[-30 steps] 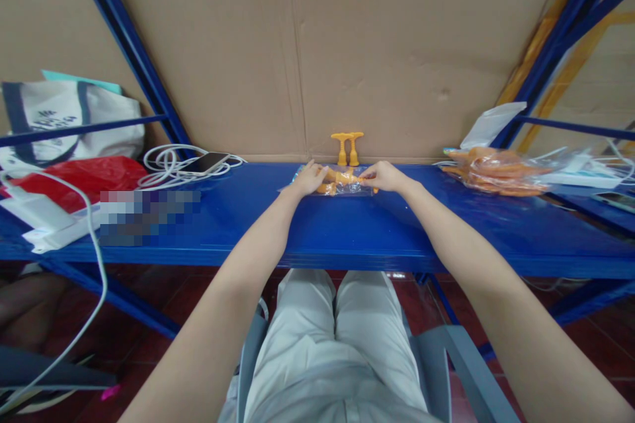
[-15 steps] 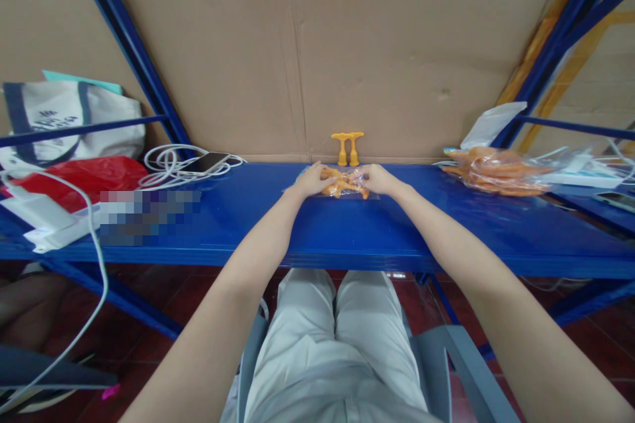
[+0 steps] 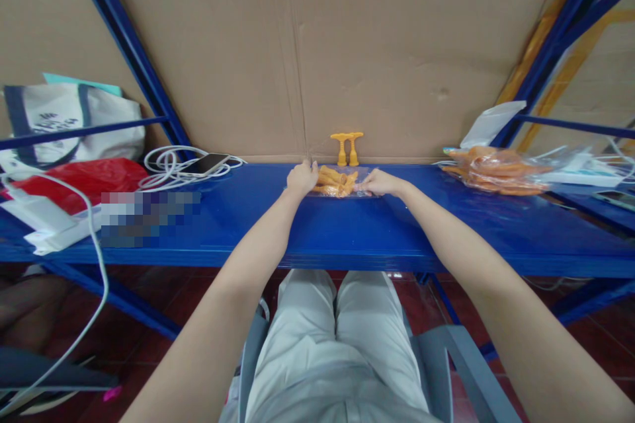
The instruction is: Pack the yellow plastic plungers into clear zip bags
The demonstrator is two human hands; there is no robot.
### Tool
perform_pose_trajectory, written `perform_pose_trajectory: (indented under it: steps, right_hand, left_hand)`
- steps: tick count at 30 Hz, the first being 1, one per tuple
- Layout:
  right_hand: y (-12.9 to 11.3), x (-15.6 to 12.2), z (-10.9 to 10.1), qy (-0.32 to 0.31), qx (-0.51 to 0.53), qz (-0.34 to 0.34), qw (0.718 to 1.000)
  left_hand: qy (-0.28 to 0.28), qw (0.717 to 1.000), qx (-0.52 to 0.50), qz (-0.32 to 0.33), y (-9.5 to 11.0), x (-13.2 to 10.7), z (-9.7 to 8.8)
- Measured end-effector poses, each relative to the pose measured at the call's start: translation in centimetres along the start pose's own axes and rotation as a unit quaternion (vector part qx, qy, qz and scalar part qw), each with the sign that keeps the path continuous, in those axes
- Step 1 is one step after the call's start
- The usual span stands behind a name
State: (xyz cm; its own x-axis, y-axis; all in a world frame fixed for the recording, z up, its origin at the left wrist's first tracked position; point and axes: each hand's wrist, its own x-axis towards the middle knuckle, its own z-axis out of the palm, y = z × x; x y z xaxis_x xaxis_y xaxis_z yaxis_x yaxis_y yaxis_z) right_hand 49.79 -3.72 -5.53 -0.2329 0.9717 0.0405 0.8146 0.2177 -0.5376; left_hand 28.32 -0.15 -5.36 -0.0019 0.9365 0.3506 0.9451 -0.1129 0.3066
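Observation:
A clear plastic bag with orange plastic pieces (image 3: 337, 181) inside lies on the blue table (image 3: 347, 231). My left hand (image 3: 302, 178) is closed on the bag's left end, its fingers curled. At the opposite end my right hand (image 3: 383, 182) pinches the bag's right edge between thumb and fingers. The pieces' exact shape is blurred by the shiny film. Just behind the bag, two orange T-shaped pieces (image 3: 347, 148) stand upright side by side against the cardboard.
Another bag of orange pieces (image 3: 496, 170) lies to the right, by a white power strip (image 3: 585, 175). On the left are a phone (image 3: 207, 164), coiled white cables (image 3: 166, 168), a red bag (image 3: 84, 178) and a canvas tote (image 3: 106, 125). Cardboard (image 3: 223, 53) walls the back.
My left hand has shifted slightly left and curled at the bag's end. My right hand has moved from over the pieces to the bag's right edge, so more of the pieces show.

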Motion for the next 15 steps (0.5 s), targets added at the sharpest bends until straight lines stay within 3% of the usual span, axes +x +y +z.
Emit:
perform_pose_trajectory:
  steps: [5,10,15]
  right_hand:
    - [0.3,0.0,0.0,-0.005,0.034,0.018,0.999]
    - [1.0,0.4,0.0,0.039,0.070,-0.041,0.996]
    - [1.1,1.1,0.6,0.004,0.033,-0.097,0.995]
  left_hand:
    - [-0.002,1.000,-0.004,0.004,-0.3,0.3,0.2]
    - [-0.009,1.000,-0.009,0.005,-0.6,0.6,0.3]
    - [-0.005,1.000,-0.016,0.010,-0.7,0.5,0.4]
